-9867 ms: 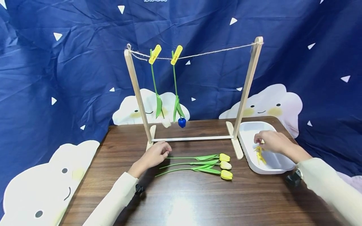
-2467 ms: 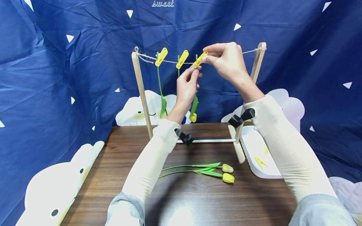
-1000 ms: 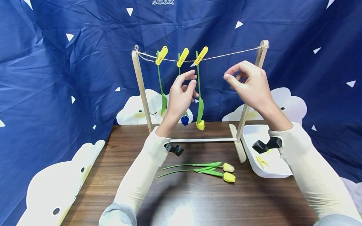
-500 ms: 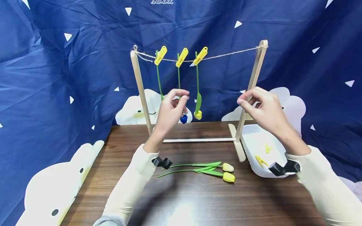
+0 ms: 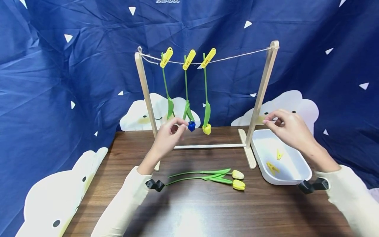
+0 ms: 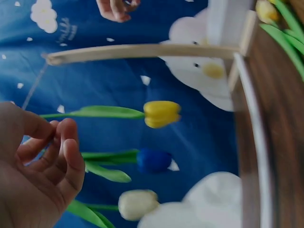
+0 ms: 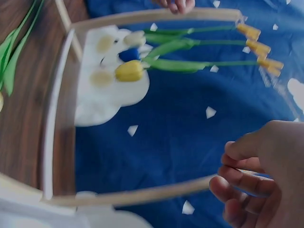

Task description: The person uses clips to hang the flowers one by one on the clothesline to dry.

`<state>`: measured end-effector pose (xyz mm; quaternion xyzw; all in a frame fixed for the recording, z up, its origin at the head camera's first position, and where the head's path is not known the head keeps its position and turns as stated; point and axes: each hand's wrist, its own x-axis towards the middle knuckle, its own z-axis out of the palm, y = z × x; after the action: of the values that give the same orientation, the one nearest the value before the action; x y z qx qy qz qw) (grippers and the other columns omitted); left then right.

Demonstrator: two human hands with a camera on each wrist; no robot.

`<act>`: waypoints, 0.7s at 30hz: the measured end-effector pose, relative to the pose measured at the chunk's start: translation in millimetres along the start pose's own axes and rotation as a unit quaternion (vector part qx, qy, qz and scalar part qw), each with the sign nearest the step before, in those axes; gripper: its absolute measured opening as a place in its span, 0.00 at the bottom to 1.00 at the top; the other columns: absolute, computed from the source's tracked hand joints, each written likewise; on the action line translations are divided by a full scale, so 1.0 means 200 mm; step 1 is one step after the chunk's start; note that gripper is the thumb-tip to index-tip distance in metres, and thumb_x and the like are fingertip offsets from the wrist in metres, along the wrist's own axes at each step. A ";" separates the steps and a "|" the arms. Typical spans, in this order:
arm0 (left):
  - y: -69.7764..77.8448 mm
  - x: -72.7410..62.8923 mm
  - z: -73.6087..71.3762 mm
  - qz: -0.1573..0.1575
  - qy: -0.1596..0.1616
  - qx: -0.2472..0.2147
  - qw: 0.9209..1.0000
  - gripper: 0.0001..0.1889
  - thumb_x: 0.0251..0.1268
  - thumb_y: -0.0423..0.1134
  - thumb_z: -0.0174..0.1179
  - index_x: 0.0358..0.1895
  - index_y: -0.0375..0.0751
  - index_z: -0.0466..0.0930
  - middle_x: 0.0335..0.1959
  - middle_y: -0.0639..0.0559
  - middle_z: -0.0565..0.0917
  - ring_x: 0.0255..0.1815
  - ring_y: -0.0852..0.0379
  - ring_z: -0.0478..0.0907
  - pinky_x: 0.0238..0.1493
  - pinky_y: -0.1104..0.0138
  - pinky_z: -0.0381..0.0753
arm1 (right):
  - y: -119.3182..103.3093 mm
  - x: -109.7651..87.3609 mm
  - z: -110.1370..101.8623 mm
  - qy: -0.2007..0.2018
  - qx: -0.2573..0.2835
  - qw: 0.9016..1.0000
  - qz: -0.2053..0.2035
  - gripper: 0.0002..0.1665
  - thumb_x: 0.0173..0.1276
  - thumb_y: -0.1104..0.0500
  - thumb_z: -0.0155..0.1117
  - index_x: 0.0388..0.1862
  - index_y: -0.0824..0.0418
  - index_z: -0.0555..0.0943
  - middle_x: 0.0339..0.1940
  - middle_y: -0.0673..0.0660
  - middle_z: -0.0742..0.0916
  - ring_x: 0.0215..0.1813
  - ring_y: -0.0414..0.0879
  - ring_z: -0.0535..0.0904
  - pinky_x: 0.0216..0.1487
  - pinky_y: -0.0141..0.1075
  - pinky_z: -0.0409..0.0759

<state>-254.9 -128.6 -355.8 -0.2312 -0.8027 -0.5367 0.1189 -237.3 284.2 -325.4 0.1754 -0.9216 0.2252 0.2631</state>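
Three artificial tulips hang head-down from a twine line, each stem clipped by a yellow clothespin (image 5: 208,58). The yellow tulip (image 5: 207,129) is rightmost and the blue tulip (image 5: 191,126) is in the middle. The white tulip (image 6: 137,204) hangs leftmost, its bloom hidden behind my left hand (image 5: 168,136) in the head view. That hand is loosely curled and holds nothing, its fingertips overlapping the blue bloom's edge in that view. My right hand (image 5: 291,130), fingers relaxed and holding nothing, is in the air above the white tray (image 5: 296,158), where yellow clothespins (image 5: 272,168) lie.
The line is tied between two wooden posts (image 5: 263,89) joined low down by a white rod (image 5: 210,146). Two more tulips, one cream (image 5: 238,174) and one yellow (image 5: 238,185), lie on the brown table (image 5: 207,210) before the rack. A blue curtain (image 5: 88,65) stands behind.
Since the earliest frame, a yellow tulip has left the table and been clipped to the line. Both hands then let go and lowered, the left toward the left, the right toward the tray.
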 end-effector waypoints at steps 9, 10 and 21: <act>-0.23 -0.13 -0.01 -0.030 -0.054 0.060 0.996 0.08 0.79 0.31 0.57 0.48 0.38 0.86 0.36 0.38 0.87 0.24 0.55 0.82 0.28 0.69 0.81 | 0.30 -0.05 0.08 -0.111 -0.052 0.992 -0.008 0.03 0.71 0.61 0.73 0.36 0.56 0.89 0.34 0.53 0.92 0.39 0.49 0.85 0.37 0.43 0.78; -0.26 -0.14 -0.01 -0.033 -0.063 0.066 0.995 0.08 0.79 0.31 0.56 0.48 0.38 0.86 0.35 0.38 0.87 0.25 0.54 0.82 0.29 0.69 0.82 | 0.33 -0.06 0.10 -0.130 -0.055 0.990 0.001 0.02 0.72 0.61 0.72 0.37 0.57 0.89 0.35 0.53 0.92 0.39 0.50 0.85 0.36 0.43 0.78; -0.48 -0.26 0.00 0.015 -0.154 0.232 0.960 0.08 0.77 0.33 0.59 0.49 0.42 0.87 0.38 0.54 0.89 0.35 0.60 0.81 0.41 0.66 0.81 | 0.63 -0.10 0.22 -0.267 -0.089 0.958 0.049 0.03 0.68 0.62 0.70 0.39 0.60 0.88 0.39 0.59 0.92 0.39 0.50 0.83 0.39 0.47 0.79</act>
<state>-259.1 -172.2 -456.2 -0.2887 -0.9103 -0.2921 0.0521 -294.3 371.4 -410.9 0.1598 -0.9820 0.1002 0.0105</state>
